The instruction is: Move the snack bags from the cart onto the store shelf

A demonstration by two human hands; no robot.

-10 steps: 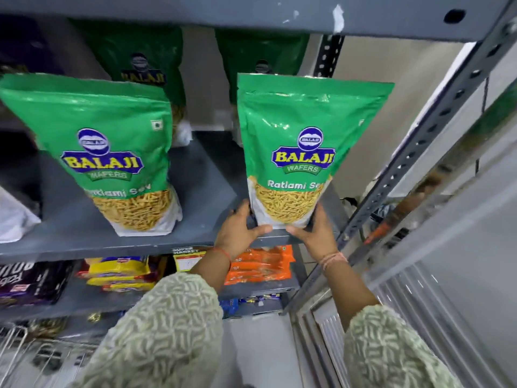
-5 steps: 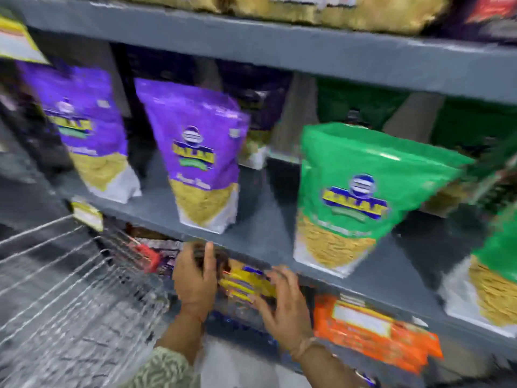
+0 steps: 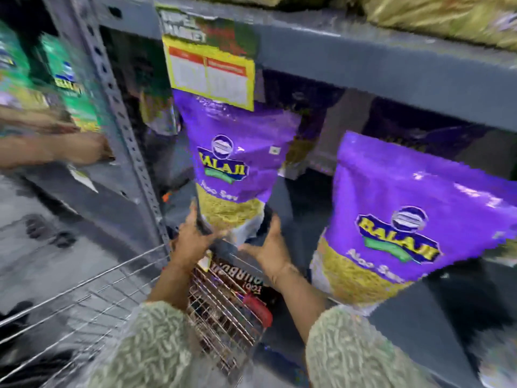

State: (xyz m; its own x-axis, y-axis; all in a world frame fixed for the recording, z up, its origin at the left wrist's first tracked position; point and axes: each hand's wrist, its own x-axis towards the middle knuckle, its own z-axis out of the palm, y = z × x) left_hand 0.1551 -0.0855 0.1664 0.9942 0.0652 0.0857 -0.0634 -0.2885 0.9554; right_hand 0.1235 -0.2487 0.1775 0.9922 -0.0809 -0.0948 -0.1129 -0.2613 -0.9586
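A purple Balaji snack bag (image 3: 235, 163) stands upright at the left end of the grey shelf (image 3: 414, 334). My left hand (image 3: 193, 239) presses on its lower left corner. My right hand (image 3: 271, 250) cups its lower right corner, thumb up and fingers under the base. A second purple bag (image 3: 414, 219) stands to the right, leaning forward. The wire cart (image 3: 84, 289) is just below my hands at the lower left; what it holds is blurred.
A yellow price card (image 3: 209, 71) hangs from the shelf above, over the top of the bag in my hands. A perforated steel upright (image 3: 131, 152) stands to the left. Beyond it are green bags (image 3: 70, 79) and another person's arm (image 3: 56, 149). Dark packets (image 3: 237, 278) lie on the shelf below.
My view swung left from the green bags to the purple ones. My hands left the green bag, dropped towards the cart, and now grip the base of a purple bag on the shelf.
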